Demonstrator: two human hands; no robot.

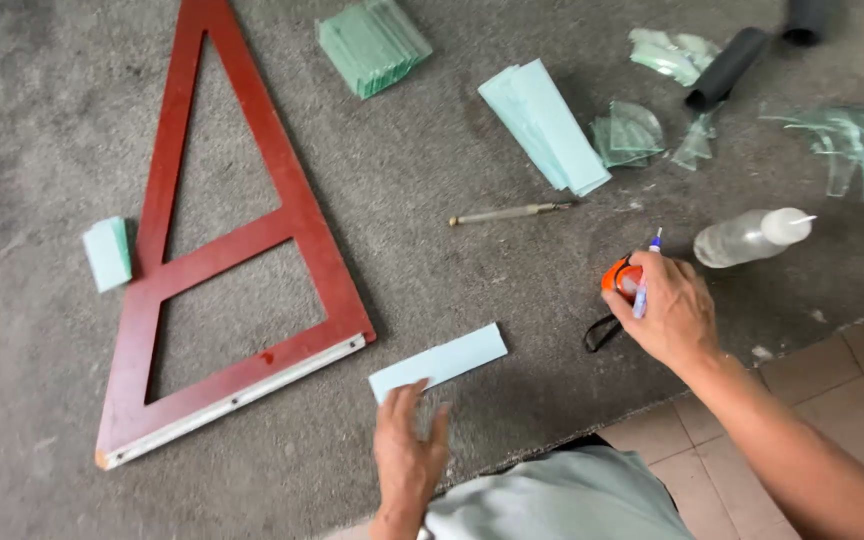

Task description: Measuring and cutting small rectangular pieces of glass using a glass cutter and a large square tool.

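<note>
Two hands: right hand (674,312) around marker (646,280).

This looks like a small glass-cutting workshop: a grey carpeted work table (512,300), stacks of pale green glass strips (372,45) far, broken curved glass offcuts (852,145) far right, a slim metal glass cutter (507,212), and a big red wooden triangular square (297,225) at left.

Head view of a grey carpeted work surface (472,270), with the red wooden triangular frame (237,240) as landmark. Just right of the frame's lower corner, a pale green glass strip (439,362) is lying flat; the left hand (407,455) is resting its fingertips on the strip's near end. Farther right of the frame, the right hand (670,312) is gripping an orange tape measure (620,277) and a marker pen (645,280). Beyond, a glass cutter (507,212), a clear plastic bottle (747,238) and stacked glass strips (544,125) are lying.
</note>
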